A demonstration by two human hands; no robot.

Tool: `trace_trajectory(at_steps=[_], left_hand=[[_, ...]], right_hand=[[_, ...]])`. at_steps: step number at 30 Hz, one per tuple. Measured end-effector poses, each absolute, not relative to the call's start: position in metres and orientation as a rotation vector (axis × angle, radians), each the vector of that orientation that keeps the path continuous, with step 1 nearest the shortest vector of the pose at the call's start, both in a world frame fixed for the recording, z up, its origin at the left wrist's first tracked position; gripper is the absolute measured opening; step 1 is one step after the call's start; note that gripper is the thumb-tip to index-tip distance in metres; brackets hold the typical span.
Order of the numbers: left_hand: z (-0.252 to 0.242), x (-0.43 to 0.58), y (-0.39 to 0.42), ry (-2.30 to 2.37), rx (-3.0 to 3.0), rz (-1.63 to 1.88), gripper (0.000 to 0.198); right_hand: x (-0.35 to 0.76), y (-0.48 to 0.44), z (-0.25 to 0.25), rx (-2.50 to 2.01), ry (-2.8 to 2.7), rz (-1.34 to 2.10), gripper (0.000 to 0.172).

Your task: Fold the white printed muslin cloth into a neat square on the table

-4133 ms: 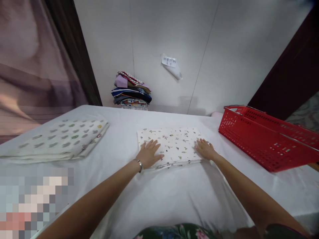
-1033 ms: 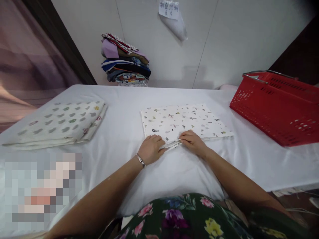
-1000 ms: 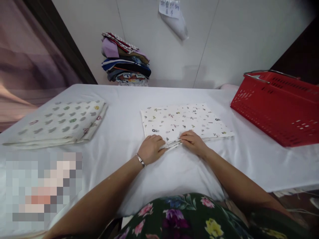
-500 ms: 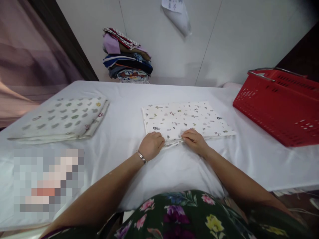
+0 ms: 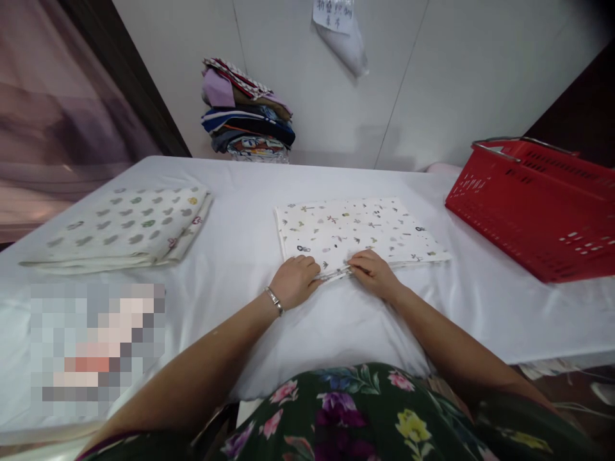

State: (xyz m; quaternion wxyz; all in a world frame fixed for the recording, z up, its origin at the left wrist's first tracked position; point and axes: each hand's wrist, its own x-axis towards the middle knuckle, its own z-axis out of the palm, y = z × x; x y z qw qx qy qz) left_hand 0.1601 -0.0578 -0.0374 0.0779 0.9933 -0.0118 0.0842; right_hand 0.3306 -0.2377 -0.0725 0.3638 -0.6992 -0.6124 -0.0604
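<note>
A folded white cloth [image 5: 355, 227] with small printed figures lies flat in front of me, its layers showing along the near edge. My left hand [image 5: 296, 280], with a silver bracelet at the wrist, grips that edge near the left corner, fingers curled over the top. A little to the right, my right hand [image 5: 372, 272] pinches the same edge between thumb and fingers. The undersides of the fingers are partly hidden. Off to the left rests another folded cloth [image 5: 129, 224], cream with grey and green printed shapes.
A white sheet covers the table [image 5: 240, 211]. On the right stands a red plastic basket [image 5: 533, 218] with metal handles. A stack of folded fabrics [image 5: 247, 115] sits behind the far edge, by the wall. A blurred-out patch [image 5: 96, 349] covers something at the near left.
Both hands keep their hold on the near edge of the cloth, with only a slight shift of the fingers. The camera view has moved a little.
</note>
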Motion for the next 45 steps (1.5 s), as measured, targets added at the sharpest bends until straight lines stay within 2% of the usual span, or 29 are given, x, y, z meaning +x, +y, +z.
trace_trajectory(at_steps=[7,17,21,33,38,42,45], left_hand=[[-0.033,0.159,-0.057,-0.059,2.955,0.22,0.016],[-0.03,0.159,-0.058,-0.013,3.077,0.283,0.029],[-0.027,0.159,-0.061,-0.111,3.102,0.161,0.027],[-0.025,0.156,-0.06,-0.041,3.091,0.137,0.015],[-0.021,0.155,-0.057,0.019,3.148,0.254,0.016],[-0.023,0.154,-0.061,-0.013,3.173,0.177,0.02],[-0.024,0.152,-0.065,-0.02,3.14,0.142,0.011]], right_hand=[[0.331,-0.239,-0.069,-1.817,-1.668,-0.165,0.02],[0.327,-0.241,-0.064,-1.83,-1.725,-0.166,0.024],[0.327,-0.24,-0.065,-1.849,-1.751,-0.169,0.025],[0.326,-0.239,-0.065,-1.863,-1.695,-0.159,0.021],[0.322,-0.24,-0.063,-1.844,-1.7,-0.182,0.021],[0.319,-0.241,-0.061,-1.884,-1.779,-0.12,0.02],[0.319,-0.241,-0.061,-1.904,-1.797,-0.131,0.021]])
